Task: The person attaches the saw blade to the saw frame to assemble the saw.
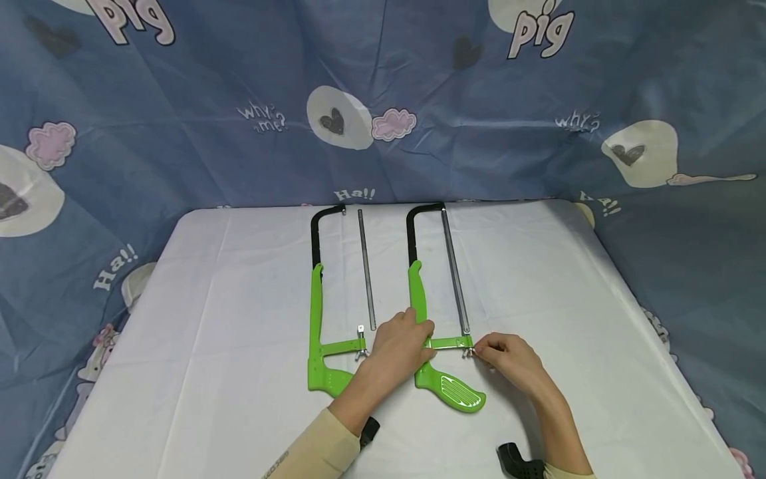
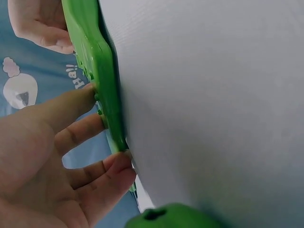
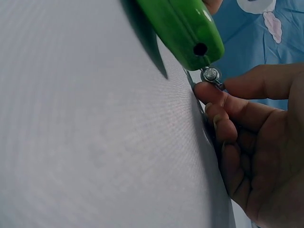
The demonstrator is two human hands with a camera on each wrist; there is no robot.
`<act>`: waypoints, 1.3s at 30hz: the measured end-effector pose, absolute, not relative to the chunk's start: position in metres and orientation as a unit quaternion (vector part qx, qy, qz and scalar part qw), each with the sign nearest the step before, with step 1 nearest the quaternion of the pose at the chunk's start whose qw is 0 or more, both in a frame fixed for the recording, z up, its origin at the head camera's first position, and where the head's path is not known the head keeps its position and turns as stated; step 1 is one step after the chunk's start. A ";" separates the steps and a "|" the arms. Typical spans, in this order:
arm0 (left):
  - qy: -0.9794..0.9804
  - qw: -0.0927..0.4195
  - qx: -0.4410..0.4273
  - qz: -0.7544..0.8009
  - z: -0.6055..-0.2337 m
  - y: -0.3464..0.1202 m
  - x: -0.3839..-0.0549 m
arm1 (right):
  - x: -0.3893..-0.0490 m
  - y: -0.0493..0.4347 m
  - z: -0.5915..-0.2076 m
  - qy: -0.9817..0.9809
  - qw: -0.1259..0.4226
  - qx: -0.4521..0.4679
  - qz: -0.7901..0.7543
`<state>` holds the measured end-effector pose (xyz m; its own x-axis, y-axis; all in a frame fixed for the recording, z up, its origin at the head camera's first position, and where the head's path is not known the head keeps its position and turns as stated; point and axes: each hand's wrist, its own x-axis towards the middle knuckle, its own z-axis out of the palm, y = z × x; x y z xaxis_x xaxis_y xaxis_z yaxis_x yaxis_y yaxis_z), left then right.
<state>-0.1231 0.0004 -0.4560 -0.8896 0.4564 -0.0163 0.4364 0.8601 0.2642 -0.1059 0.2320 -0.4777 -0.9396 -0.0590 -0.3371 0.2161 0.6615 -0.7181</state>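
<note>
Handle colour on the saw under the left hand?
Bright green handle, with pale lines along the grip; shows best in the head view.

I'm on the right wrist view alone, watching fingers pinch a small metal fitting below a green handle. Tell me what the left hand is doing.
Observer: The left hand grips the green saw near its crossbar.
Operator: Report on the far end of that saw's blade.
Observer: In the head view, the far end of the blade meets the tip of the saw's black arm.
Operator: Now give me whatever lies on the other side of that saw from the right hand.
Observer: A second green saw lies there, with a loose blade beside it, attached at neither end.
</note>
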 end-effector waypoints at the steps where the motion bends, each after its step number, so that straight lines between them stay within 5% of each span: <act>1: 0.964 0.039 0.232 0.127 -0.456 0.000 -0.123 | -0.106 0.232 -0.478 0.896 0.169 0.045 -0.409; 39: 0.961 0.027 0.236 0.140 -0.460 -0.002 -0.123 | -0.107 0.230 -0.480 0.915 0.140 0.030 -0.378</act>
